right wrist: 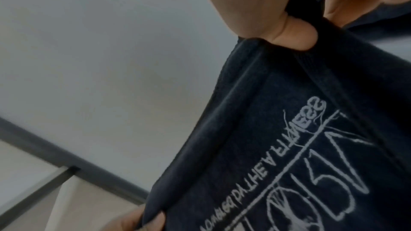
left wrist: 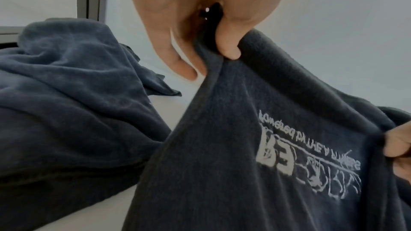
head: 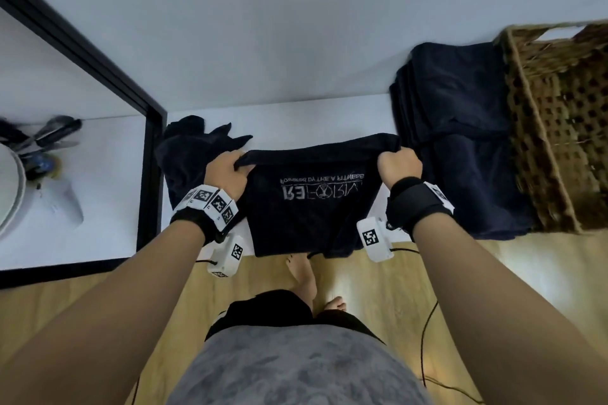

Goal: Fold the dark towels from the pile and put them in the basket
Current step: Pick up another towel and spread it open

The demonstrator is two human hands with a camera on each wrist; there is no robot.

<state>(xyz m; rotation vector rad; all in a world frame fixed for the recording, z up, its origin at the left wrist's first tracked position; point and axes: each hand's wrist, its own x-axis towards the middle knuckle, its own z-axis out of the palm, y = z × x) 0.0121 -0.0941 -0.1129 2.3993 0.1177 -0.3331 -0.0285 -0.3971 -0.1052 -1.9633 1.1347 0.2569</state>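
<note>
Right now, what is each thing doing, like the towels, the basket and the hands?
Left hand: grips towel's top edge.
Right hand: grips towel's top edge.
Towel: held up, stretched, print showing.
Pile: crumpled, unfolded.
Stack: folded, beside basket.
Basket: contents not visible.

A plain pale wall [head: 296,26] fills the upper field of the head view, meeting a white tabletop [head: 98,181] along a straight horizontal line. A black frame bar [head: 149,174] runs diagonally down from the upper left, then turns vertical — it divides the tabletop into two sections. Below the table edge lies light wood-plank flooring [head: 394,299], evenly lit, with a thin black cable [head: 427,339] trailing across it.
</note>
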